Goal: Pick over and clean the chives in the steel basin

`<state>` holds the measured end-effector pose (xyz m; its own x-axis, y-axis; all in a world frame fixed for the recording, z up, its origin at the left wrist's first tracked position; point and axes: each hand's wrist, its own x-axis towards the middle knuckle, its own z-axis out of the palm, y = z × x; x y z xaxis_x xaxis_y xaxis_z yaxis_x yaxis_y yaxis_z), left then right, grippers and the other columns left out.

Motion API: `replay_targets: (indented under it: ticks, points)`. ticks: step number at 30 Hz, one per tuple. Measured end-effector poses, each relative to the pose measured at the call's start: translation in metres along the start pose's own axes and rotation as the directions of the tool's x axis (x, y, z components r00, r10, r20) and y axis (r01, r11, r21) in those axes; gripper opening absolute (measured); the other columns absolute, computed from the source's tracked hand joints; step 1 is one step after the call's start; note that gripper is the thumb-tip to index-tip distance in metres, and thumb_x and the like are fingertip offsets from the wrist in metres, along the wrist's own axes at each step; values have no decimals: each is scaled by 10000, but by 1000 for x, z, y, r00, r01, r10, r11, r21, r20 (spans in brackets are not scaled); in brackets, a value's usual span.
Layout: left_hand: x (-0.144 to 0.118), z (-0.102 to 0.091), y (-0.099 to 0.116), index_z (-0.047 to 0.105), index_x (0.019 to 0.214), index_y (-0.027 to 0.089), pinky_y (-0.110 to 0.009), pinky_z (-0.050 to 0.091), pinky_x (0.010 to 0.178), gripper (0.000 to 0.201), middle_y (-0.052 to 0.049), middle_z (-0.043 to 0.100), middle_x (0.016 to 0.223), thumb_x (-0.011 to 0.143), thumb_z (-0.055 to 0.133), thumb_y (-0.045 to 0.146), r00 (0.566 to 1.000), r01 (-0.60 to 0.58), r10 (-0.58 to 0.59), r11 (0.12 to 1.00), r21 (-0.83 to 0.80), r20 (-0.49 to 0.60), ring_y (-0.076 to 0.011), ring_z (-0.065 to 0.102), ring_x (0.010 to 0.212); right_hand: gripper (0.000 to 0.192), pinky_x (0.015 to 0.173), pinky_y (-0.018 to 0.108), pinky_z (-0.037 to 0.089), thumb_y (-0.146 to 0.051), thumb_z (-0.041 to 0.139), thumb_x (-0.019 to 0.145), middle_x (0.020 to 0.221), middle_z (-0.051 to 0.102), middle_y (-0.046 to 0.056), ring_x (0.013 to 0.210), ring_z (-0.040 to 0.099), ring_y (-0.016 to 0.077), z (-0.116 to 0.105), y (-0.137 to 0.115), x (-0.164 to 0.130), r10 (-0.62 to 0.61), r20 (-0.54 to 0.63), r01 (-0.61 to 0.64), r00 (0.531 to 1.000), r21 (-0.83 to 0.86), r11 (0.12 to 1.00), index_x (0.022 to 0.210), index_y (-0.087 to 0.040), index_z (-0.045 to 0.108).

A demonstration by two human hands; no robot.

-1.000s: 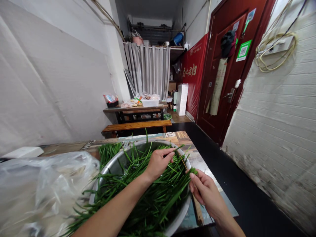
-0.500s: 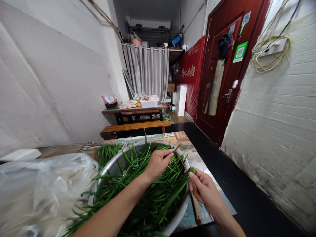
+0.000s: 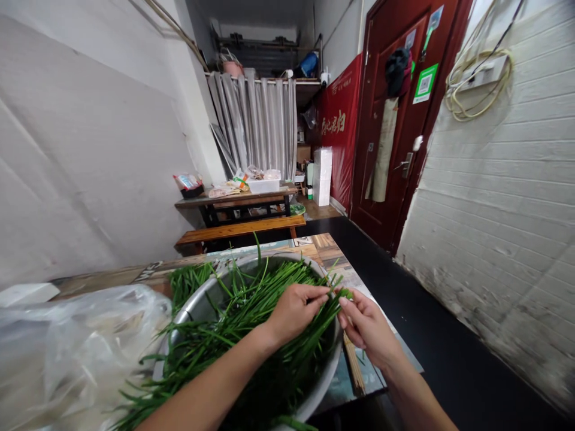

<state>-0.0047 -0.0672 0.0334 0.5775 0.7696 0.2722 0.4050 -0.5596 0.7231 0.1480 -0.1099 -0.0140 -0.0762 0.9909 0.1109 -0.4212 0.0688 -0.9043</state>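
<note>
A wide metal basin [image 3: 204, 302] full of long green chives [image 3: 251, 335] stands on the table in front of me. My left hand [image 3: 294, 311] reaches over the basin and pinches chive leaves near its right rim. My right hand [image 3: 366, 326] grips a thin wooden skewer [image 3: 353, 368] with a folded green chive at its top end. The fingertips of both hands meet at that chive. Below my right hand the skewer runs down over a bundle of skewers lying on the table.
A crumpled clear plastic bag [image 3: 67, 353] lies left of the basin. The table edge [image 3: 381, 335] runs right of my hands, with dark floor beyond. A bench [image 3: 238, 230] and a cluttered table [image 3: 233, 197] stand further back, a red door [image 3: 390, 120] on the right.
My two hands have come together: the left moved right and the right rose to meet it at the chive. The view has shifted slightly, moving the room to the left.
</note>
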Motion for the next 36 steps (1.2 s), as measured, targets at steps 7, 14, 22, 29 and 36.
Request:
replay_targets:
  ticks: [7, 14, 22, 29, 36]
  points:
    - [-4, 8, 8, 680, 977, 201, -250, 435, 774, 260, -52, 674, 892, 805, 496, 269, 998, -56, 55, 993, 100, 15, -153, 590, 802, 265, 278, 124, 102, -337, 623, 785, 496, 491, -81, 262, 227, -16, -7, 2, 1, -7, -17, 8, 1000, 21, 1000, 985, -182, 546]
    - [-3, 16, 3, 602, 1049, 120, -228, 448, 598, 364, -25, 644, 675, 744, 572, 315, 950, 265, -158, 863, -430, 267, -120, 571, 589, 169, 322, 151, 116, -329, 621, 793, 518, 465, -74, 304, 219, -11, -9, -1, -14, -6, 4, 6, 1000, -19, 1000, 846, -177, 572]
    - [-6, -1, 4, 695, 754, 174, -166, 392, 522, 143, 29, 623, 582, 712, 600, 271, 820, 264, -91, 937, -231, 565, -95, 539, 534, 242, 347, 179, 105, -341, 607, 810, 483, 426, -68, 323, 221, 0, -37, 6, -27, 55, -75, -57, 996, -21, 998, 663, -166, 527]
    - [18, -54, -43, 707, 882, 179, -234, 440, 653, 227, -47, 689, 731, 724, 574, 273, 920, 383, -391, 887, 258, -21, -163, 621, 663, 355, 325, 190, 134, -391, 586, 813, 454, 409, -62, 307, 195, 4, -33, 4, -22, 81, -96, -89, 992, -83, 993, 561, -152, 513]
    - [37, -39, -102, 713, 877, 188, -274, 419, 763, 207, -84, 686, 897, 712, 598, 235, 904, 427, -348, 749, 507, -247, -219, 600, 875, 348, 315, 171, 99, -441, 627, 755, 484, 452, -56, 295, 208, -5, -18, 9, -14, 114, -68, -120, 991, -101, 988, 590, -157, 513]
